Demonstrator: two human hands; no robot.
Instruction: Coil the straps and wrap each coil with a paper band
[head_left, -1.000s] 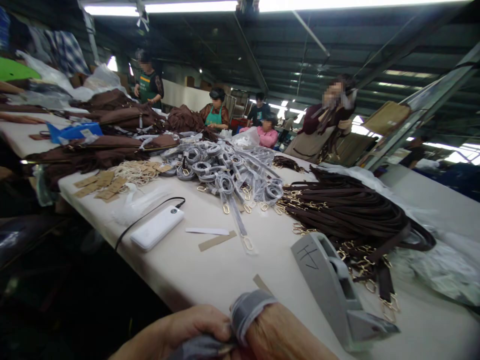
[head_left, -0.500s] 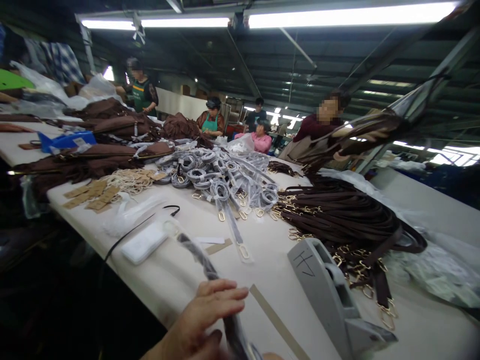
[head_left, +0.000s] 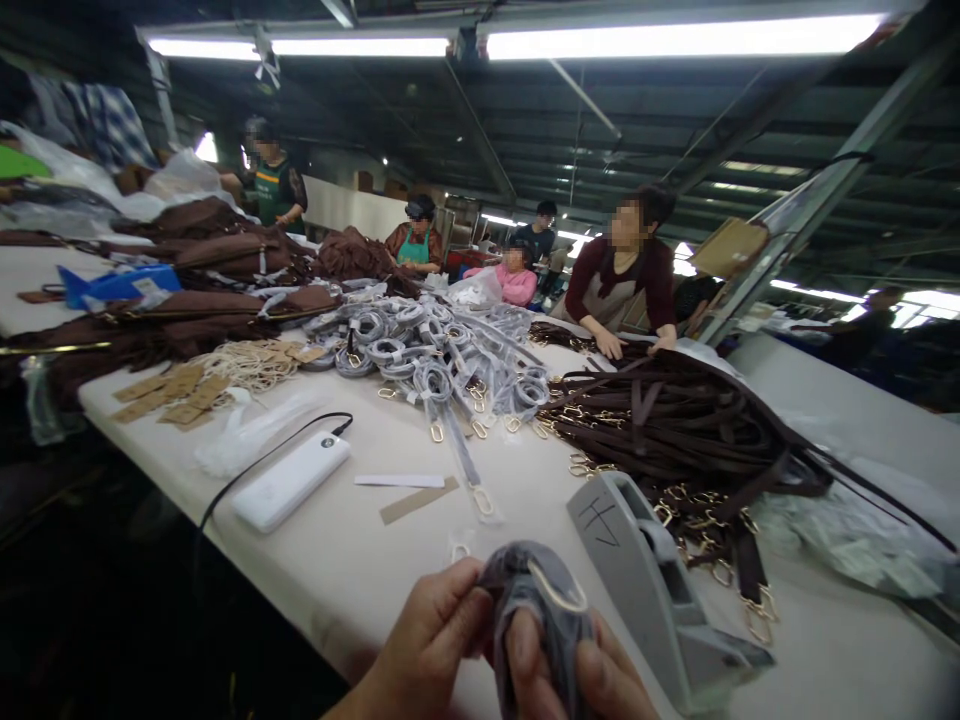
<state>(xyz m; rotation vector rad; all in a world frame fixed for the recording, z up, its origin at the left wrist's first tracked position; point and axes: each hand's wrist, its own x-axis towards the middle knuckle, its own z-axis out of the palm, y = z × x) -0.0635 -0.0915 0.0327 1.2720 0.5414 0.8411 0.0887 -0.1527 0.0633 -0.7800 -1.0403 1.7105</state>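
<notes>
Both hands are closed on a dark strap (head_left: 529, 575) wrapped in clear plastic and wound into a coil, low in the view. My left hand (head_left: 431, 635) pinches the coil's left side between thumb and fingers. From the right, my right hand (head_left: 592, 670) wraps its fingers round the coil's front. A gold metal clasp (head_left: 562, 588) lies on top of the coil, and another gold ring (head_left: 460, 552) pokes out beyond my left fingertips. Just right of my hands stands a grey tape dispenser (head_left: 637, 570). The lower part of the coil runs out of view.
A pile of plastic-wrapped coiled straps (head_left: 427, 350) lies ahead, with loose brown straps (head_left: 675, 420) to the right. A white power bank (head_left: 292, 480) with a black cable sits left, near paper strips (head_left: 416, 500) and cardboard tags (head_left: 169, 390). A co-worker (head_left: 622, 265) touches the brown straps.
The wrapped strap, stretched out before, is now wound into a coil. My right hand has come into view on it. The co-worker has laid the lifted brown straps down on the pile.
</notes>
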